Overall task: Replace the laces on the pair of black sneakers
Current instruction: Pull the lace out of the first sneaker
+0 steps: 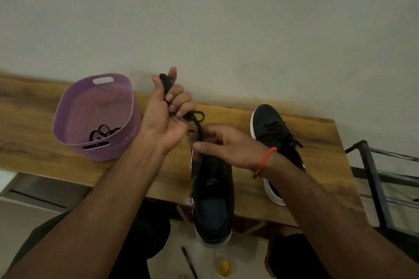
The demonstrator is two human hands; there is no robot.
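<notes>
A black sneaker (pixel 213 190) with a white sole lies in front of me, its heel hanging over the table's near edge. My left hand (pixel 166 115) is raised above its toe and grips a black lace (pixel 197 120) that runs down to the shoe. My right hand (pixel 229 145) rests on the sneaker's upper and pinches the same lace near the eyelets. The second black sneaker (pixel 275 140) stands to the right, laced, partly hidden by my right forearm.
A purple perforated basket (pixel 74 108) stands on the wooden table (pixel 34 124) at the left, with black laces (pixel 103 132) inside. A black metal rack (pixel 374 176) is at the right. On the floor lie a pen (pixel 189 263) and a yellow object (pixel 224 267).
</notes>
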